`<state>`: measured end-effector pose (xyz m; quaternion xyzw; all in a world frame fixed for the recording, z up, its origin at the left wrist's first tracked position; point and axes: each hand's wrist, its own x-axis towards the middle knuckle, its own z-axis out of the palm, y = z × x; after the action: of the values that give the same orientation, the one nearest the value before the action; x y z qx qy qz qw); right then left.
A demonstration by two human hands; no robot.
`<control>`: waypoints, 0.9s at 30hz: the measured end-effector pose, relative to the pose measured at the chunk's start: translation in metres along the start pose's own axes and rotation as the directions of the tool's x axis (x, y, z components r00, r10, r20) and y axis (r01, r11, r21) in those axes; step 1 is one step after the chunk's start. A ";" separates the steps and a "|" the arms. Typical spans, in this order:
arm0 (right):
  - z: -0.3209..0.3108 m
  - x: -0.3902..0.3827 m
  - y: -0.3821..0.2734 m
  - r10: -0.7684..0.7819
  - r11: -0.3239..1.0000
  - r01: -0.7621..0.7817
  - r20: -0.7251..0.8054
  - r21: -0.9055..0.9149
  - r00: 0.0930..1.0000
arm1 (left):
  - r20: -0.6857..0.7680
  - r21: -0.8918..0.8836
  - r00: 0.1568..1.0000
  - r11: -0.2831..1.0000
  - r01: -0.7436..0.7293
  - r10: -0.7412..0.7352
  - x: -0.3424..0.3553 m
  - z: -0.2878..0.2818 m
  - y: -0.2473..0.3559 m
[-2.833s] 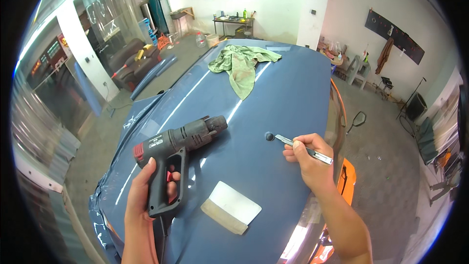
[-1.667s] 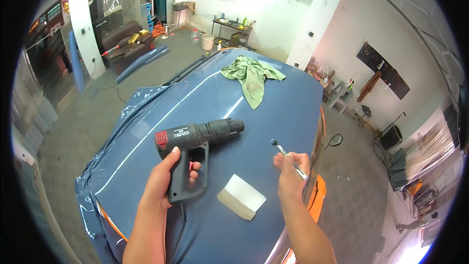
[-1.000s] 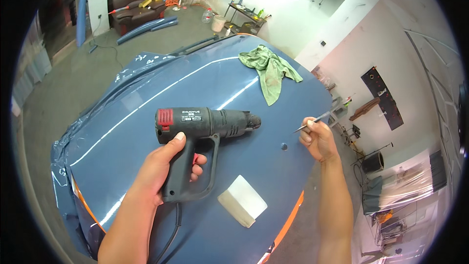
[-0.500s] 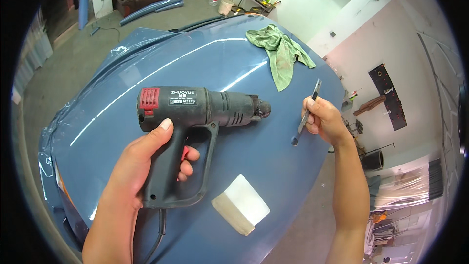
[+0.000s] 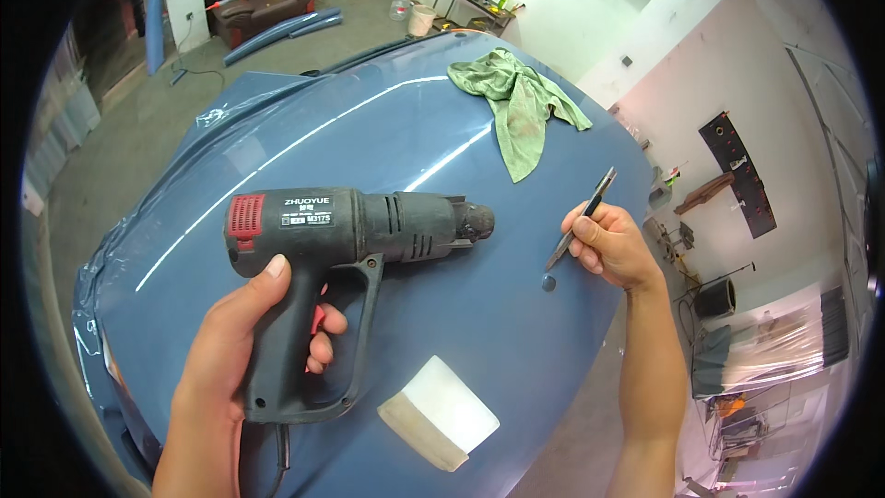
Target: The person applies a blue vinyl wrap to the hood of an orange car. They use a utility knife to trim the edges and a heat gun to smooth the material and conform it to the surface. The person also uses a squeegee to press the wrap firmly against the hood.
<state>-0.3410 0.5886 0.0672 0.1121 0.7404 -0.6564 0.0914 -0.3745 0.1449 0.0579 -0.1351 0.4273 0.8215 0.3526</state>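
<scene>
While our left hand (image 5: 230,327) wraps around the handle of the heat gun (image 5: 323,226) above the car hood (image 5: 479,309), our right hand (image 5: 616,244) pinches a utility knife (image 5: 601,189) near a round dark spot (image 5: 548,283). We judge the hard plastic gun fairly heavy, best held by that handle; the slim metallic knife looks light, the blue hood smooth and glossy.

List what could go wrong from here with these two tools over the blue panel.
1. The knife in the right hand points down close to the dark round spot; a slip might scratch the blue panel.
2. The heat gun, in the left hand, points roughly toward the right hand; if running, it might burn the fingers.
3. The white pad lies loose on the curved panel, so a bump could perhaps send it sliding.
</scene>
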 end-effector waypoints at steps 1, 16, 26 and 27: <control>0.000 -0.001 0.000 0.000 1.000 0.000 -0.003 -0.004 1.000 | -0.006 0.002 1.000 1.000 0.001 -0.001 -0.001 0.000 0.000; 0.004 -0.002 -0.008 0.032 0.999 -0.030 0.043 -0.036 0.999 | -0.015 -0.018 1.000 1.000 -0.008 0.008 -0.001 0.001 0.000; -0.004 0.001 -0.004 0.030 0.999 -0.031 0.083 0.008 0.996 | -0.009 -0.009 1.000 1.000 -0.023 0.023 -0.001 0.001 -0.002; -0.004 0.000 -0.005 0.033 0.999 -0.034 0.080 0.011 0.996 | -0.008 -0.007 1.000 1.000 -0.028 0.027 -0.001 0.001 -0.002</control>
<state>-0.3426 0.5925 0.0719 0.0989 0.7300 -0.6634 0.1313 -0.3724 0.1460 0.0581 -0.1339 0.4276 0.8272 0.3390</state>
